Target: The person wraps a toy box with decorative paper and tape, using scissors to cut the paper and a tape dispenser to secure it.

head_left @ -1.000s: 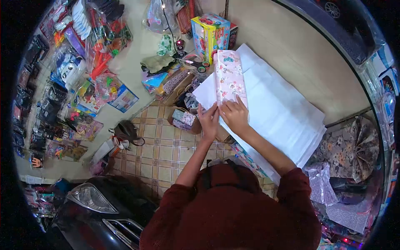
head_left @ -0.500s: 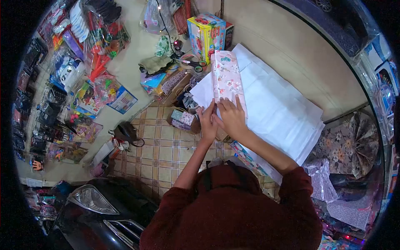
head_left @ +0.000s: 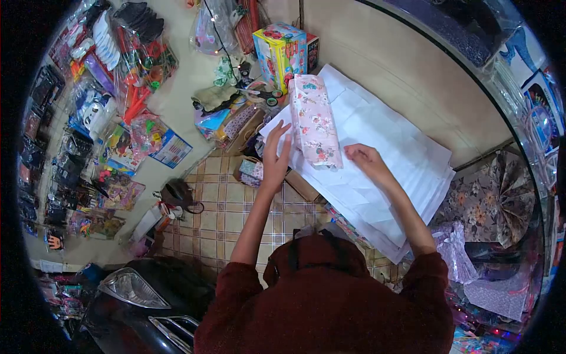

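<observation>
A long box in pink floral wrapping paper (head_left: 316, 121) lies on stacked white paper sheets (head_left: 386, 141), its near end crinkled. To its left is my left hand (head_left: 276, 158), open, fingers stretched out and apart from the box. My right hand (head_left: 367, 160) is just right of the box's near end, above the white sheets. Its fingers are curled together, and whatever they may hold is hidden.
Scissors (head_left: 268, 94) lie beyond the box, near a colourful carton (head_left: 282, 56). A small open carton (head_left: 250, 171) sits on the tiled floor (head_left: 224, 206). A black motor scooter (head_left: 147, 295) stands at lower left. Packaged goods (head_left: 94, 106) fill the left side.
Both hands have let go of the box's near end and moved apart, left hand leftward, right hand rightward. The floral near end is now uncovered. The view has shifted slightly.
</observation>
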The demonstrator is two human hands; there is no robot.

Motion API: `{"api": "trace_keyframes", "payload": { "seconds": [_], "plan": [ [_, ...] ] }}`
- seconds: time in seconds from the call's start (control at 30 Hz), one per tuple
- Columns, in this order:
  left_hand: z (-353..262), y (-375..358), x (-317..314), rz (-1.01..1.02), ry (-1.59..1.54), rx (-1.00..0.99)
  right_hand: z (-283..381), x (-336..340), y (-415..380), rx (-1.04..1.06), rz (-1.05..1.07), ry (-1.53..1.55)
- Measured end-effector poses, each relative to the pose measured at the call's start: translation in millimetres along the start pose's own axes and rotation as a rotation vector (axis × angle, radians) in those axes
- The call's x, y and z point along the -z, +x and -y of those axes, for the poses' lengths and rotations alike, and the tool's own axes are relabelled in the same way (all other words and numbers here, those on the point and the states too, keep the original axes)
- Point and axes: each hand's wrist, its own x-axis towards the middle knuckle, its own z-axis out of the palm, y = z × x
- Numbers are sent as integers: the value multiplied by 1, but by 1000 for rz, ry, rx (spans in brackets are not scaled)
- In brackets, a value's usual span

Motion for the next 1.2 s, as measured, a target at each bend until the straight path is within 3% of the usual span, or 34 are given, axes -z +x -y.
{"api": "trace_keyframes", "payload": {
  "seconds": [0.07, 0.23, 0.53, 0.63, 0.8, 1.03, 1.13, 1.2],
  "plan": [
    [-1, 3, -4, 135, -36, 22, -14, -11, 6, -49, 17, 143],
    [4, 2, -16, 341, -174, 118, -22, -18, 13, 48, -58, 111],
    [5, 0, -13, 426, -116, 137, -2, -26, 9, 139, 8, 6],
    [11, -2, -14, 417, 49, 9, -8, -24, 9, 153, 47, 25],
    [10, 1, -14, 414, -128, 84, 0, -24, -3, 194, 84, 102],
    [13, 5, -7, 438, -342, 254, 10, -38, -13, 439, 9, -299],
    [22, -2, -11, 308, -520, 298, 21, -48, -16, 419, -156, -539],
    [25, -12, -12, 198, -430, 252, 19, -48, -13, 435, -184, -582]
  ]
}}
